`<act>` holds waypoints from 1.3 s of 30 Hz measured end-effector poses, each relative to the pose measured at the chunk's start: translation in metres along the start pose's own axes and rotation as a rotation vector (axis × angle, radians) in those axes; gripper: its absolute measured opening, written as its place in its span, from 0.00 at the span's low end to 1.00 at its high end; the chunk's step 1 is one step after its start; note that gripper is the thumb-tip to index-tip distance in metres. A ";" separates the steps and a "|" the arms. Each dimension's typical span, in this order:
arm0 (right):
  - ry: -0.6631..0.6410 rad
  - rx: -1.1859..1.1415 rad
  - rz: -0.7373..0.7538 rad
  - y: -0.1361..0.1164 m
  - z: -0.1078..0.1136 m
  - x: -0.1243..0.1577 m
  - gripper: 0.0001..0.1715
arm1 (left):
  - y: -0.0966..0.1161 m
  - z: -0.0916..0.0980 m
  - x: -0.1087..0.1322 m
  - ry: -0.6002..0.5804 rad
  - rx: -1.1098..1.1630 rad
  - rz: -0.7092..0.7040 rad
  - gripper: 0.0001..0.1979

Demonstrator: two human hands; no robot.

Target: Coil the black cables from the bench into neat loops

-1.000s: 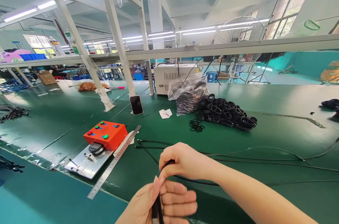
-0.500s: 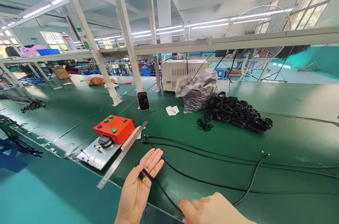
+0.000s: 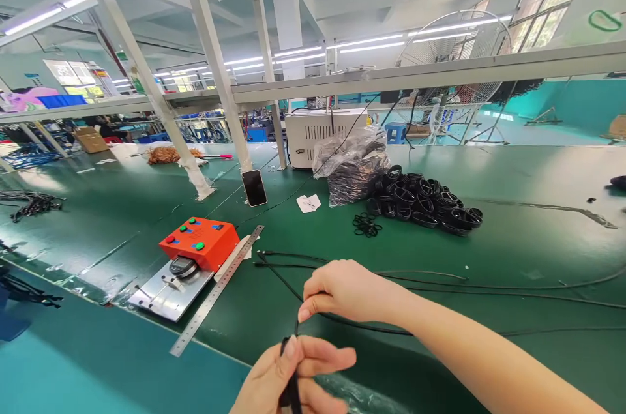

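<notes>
My left hand (image 3: 293,371) is at the bottom centre, with its thumb pressing a doubled section of black cable (image 3: 293,394) against the fingers. Just above it, my right hand (image 3: 337,290) pinches the same cable between thumb and fingertips, and a short stretch runs between the two hands. The cable's connector ends are hidden in the left hand. Behind the right hand, several long black cables (image 3: 489,290) lie across the green bench (image 3: 528,238), their tips near the ruler.
To the left stand an orange button box (image 3: 205,241) with a gauge plate (image 3: 171,296) and a steel ruler (image 3: 220,290). Farther back are coiled black cables (image 3: 423,202), small black loops (image 3: 366,225), a plastic-wrapped bundle (image 3: 349,179), a phone (image 3: 254,188) and shelf posts (image 3: 215,62).
My right hand has moved up and left to just above my left hand. The left fingers have curled round the cable, and the view has turned slightly right.
</notes>
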State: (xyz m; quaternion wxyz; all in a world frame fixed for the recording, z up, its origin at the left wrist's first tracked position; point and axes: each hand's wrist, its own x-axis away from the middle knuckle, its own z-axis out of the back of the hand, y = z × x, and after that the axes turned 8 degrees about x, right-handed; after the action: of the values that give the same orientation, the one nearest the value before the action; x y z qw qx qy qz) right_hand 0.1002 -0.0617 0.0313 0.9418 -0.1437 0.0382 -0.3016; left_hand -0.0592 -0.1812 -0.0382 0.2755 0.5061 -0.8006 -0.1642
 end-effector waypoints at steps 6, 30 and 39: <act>-0.046 0.166 -0.096 -0.003 -0.067 0.036 0.06 | 0.038 0.045 0.005 -0.172 0.413 -0.471 0.25; 0.222 0.300 -0.006 0.005 0.033 0.009 0.17 | -0.009 0.008 -0.008 0.112 -0.342 -0.038 0.21; 0.025 0.030 -0.132 0.018 -0.066 0.027 0.12 | 0.027 0.046 0.008 -0.201 0.165 -0.370 0.22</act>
State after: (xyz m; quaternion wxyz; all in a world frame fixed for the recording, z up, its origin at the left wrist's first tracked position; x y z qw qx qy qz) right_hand 0.1220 -0.0799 -0.0364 0.9213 -0.1280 0.0361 -0.3653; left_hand -0.1093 -0.1774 -0.0580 0.1172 0.6462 -0.7283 -0.1956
